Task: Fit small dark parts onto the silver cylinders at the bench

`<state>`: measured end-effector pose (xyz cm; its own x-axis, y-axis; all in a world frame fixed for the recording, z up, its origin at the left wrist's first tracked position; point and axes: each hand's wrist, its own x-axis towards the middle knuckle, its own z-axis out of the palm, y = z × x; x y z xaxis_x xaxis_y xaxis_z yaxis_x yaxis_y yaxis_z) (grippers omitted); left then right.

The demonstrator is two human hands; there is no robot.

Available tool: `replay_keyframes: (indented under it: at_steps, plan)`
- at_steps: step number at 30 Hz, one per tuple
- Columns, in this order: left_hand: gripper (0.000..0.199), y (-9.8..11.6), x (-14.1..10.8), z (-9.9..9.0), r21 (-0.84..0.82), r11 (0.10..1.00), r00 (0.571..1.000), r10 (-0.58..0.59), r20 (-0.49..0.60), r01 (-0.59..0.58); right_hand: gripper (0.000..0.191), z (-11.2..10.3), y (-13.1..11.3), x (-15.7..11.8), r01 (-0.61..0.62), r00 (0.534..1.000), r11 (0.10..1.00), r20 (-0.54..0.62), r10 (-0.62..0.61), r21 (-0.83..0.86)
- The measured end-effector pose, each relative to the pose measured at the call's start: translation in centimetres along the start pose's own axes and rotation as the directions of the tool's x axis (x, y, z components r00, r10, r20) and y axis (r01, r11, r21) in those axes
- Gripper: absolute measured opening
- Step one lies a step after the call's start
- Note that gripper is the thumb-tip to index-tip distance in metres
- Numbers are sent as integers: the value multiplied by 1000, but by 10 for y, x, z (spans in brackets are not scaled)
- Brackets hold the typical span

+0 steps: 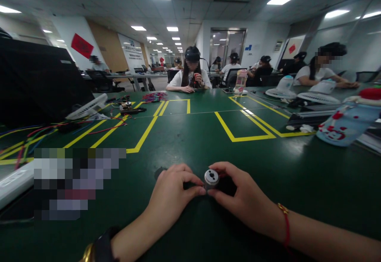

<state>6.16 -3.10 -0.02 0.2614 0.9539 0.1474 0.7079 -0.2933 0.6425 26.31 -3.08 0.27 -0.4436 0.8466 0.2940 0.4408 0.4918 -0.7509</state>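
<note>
A small round silver metal part [211, 178], with a dark hole and small holes in its top face, stands upright on the green table [184, 135]. My right hand [242, 196] grips it from the right between thumb and fingers. From the left, the thumb and forefinger of my left hand [175, 188] come close together at the part's lower left side; they seem to touch it. A dark round spot or object [160, 172] lies partly hidden behind my left hand.
Yellow tape marks [232, 133] cross the table. To the left are a white power strip [18, 178], coloured wires [29, 135] and a black monitor [38, 79]. A blue bottle [342, 123] and small fans [318, 91] stand right. A person [192, 71] sits opposite.
</note>
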Motion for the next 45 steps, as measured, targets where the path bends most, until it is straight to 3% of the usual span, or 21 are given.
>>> replay_keyframes:
  at_steps: [4, 7, 10, 14, 17, 19, 21, 22, 24, 25, 27, 29, 31, 34, 37, 40, 43, 45]
  plan:
    - [16, 0, 1, 1, 17, 1000, 1000, 25, 4, -25, 47, -3, 1, 0, 26, 1000, 996, 1, -26, -87]
    - [29, -4, 1, -10, -81, 997, 999, 7, 34, -5, 40, -22, 5, 9, -10, 995, 985, -101, -7, -170]
    - [33, -13, 4, -25, -141, 988, 998, -59, 9, 60, 40, -66, 27, 24, -186, 940, 935, -332, 80, -302]
    - [36, -27, 10, -37, -206, 965, 974, -192, -117, 165, 41, -141, 83, 36, -496, 803, 721, -571, 170, -483]
    - [39, -33, 13, -36, -275, 934, 951, -273, -147, 226, 39, -182, 123, 33, -628, 749, 583, -605, 271, -516]
    - [40, -34, 13, -34, -289, 928, 948, -285, -143, 236, 40, -195, 136, 30, -663, 738, 545, -570, 360, -514]
    - [40, -33, 13, -33, -284, 930, 950, -279, -141, 231, 50, -195, 135, 29, -682, 728, 484, -572, 378, -548]
    - [40, -33, 13, -33, -279, 932, 949, -278, -146, 230, 57, -190, 129, 30, -680, 730, 443, -601, 326, -585]
    - [40, -31, 13, -32, -268, 935, 947, -282, -157, 233, 65, -168, 107, 31, -619, 765, 411, -632, 123, -669]
    - [40, -31, 13, -32, -264, 935, 944, -285, -165, 236, 61, -151, 93, 32, -539, 805, 459, -593, 32, -707]
    - [40, -30, 14, -32, -257, 938, 942, -284, -177, 234, 42, -108, 60, 30, -258, 913, 672, -402, -66, -694]
    - [40, -30, 14, -31, -255, 940, 944, -277, -179, 228, 32, -60, 29, 24, 8, 994, 865, -89, -61, -501]
    - [39, -30, 13, -30, -254, 942, 945, -270, -186, 220, 29, -18, 5, 17, 132, 988, 916, 128, -89, -379]
    - [39, -30, 13, -29, -249, 947, 944, -255, -208, 201, 22, 15, -10, 11, 188, 965, 921, 238, -108, -342]
    - [37, -30, 12, -29, -237, 950, 944, -253, -211, 202, 24, 3, -3, 16, 151, 978, 936, 187, -94, -319]
    - [37, -31, 12, -30, -236, 950, 945, -253, -207, 203, 23, -46, 18, 26, 104, 992, 901, -16, -122, -422]
    - [36, -31, 12, -29, -234, 953, 944, -246, -220, 194, 24, -109, 47, 31, -49, 960, 737, -236, -153, -674]
    - [36, -31, 13, -28, -232, 953, 944, -245, -219, 194, 26, -147, 65, 28, -214, 940, 594, -328, -90, -776]
